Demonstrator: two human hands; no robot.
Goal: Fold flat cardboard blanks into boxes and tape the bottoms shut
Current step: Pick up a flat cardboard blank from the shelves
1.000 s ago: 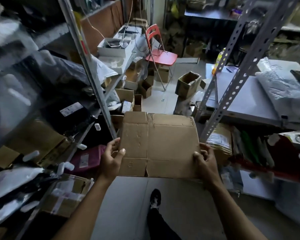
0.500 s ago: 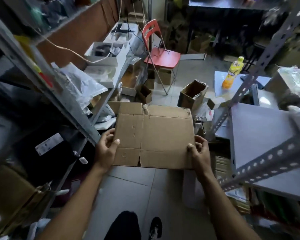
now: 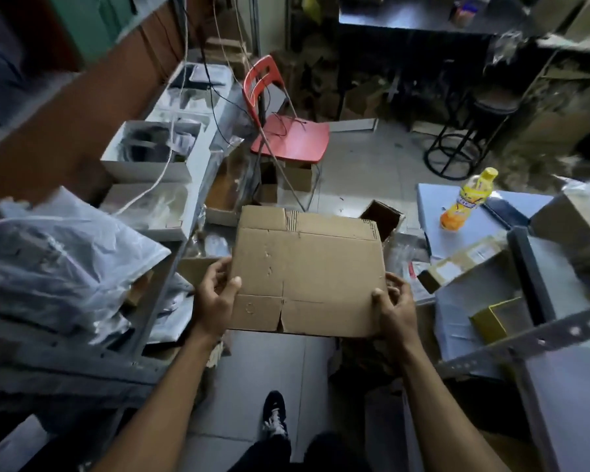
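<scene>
The blank (image 3: 307,274) has stayed flat in both hands as the view swung; creased, dented, held above the floor. Left hand (image 3: 215,294) and right hand (image 3: 394,310) grip its side edges.

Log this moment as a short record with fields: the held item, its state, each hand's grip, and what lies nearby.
held item: cardboard blank
state: still flat, unfolded, flaps in plane, no tape visible on it
left hand: grip on the blank's left edge, thumb on top
right hand: grip on the blank's lower right corner, thumb on top
ahead: red chair on the floor
right: yellow bottle standing on a table
left: shelving with plastic bags
</scene>
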